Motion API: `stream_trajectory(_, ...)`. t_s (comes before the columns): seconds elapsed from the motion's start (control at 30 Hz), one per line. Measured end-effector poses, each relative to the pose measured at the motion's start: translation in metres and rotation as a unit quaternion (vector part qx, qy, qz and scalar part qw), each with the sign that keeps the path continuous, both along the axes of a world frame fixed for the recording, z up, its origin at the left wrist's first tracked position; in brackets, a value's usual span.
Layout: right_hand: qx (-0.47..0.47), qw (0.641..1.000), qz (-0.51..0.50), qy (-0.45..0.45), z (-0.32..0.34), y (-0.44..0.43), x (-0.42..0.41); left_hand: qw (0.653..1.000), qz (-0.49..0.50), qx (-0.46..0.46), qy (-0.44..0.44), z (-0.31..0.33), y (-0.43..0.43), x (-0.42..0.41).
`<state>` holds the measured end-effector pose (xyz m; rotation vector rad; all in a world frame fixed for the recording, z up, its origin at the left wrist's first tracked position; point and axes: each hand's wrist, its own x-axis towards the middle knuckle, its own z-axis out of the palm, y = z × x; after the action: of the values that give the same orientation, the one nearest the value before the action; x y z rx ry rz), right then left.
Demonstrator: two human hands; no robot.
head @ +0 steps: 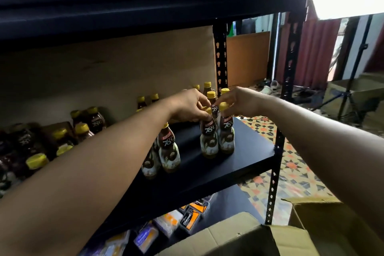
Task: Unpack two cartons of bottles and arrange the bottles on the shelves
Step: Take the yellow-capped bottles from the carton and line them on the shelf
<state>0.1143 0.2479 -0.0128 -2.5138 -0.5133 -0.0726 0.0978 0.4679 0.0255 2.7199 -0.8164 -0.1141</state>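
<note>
Left hand [188, 105] and right hand [241, 101] pinch bottles [208, 138] — upright on shelf [251, 149].

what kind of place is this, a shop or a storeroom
Likely a stockroom or small shop's back area: black slotted metal shelving stocked with rows of yellow-capped bottles, open cardboard cartons beside it, and small boxed goods on the lower shelf.

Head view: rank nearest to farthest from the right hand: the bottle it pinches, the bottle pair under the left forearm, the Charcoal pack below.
1. Right bottle, cap pinched by the right hand, beside the left bottle the left hand holds.
2. Bottle pair, farther left at the shelf front.
3. Charcoal pack, down on the lower shelf.
</note>
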Motion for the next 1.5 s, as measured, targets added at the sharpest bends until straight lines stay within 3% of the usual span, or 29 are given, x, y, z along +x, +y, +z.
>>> stream_trajectory(0.2, 0.036, 0.998, -0.038, -0.021, -0.013, 0.000, 0.000, 0.997, 0.036, -0.066, -0.022, -0.021, -0.002, 0.007)
stream_trajectory(0.63, 0.070, 0.996, -0.043, -0.031, -0.017, -0.028, 0.002, 0.992, 0.003, -0.124, -0.001, -0.030, -0.022, 0.021)
stream_trajectory(1.13, -0.015, 0.998, -0.048, -0.043, -0.004, -0.035, 0.001, 0.991, -0.013, -0.128, 0.024, -0.026, -0.030, 0.021)
stream_trajectory(1.5, 0.024, 0.999, -0.037, 0.006, 0.001, -0.033, -0.001, 0.986, -0.016, -0.143, 0.080, -0.017, -0.030, 0.020)
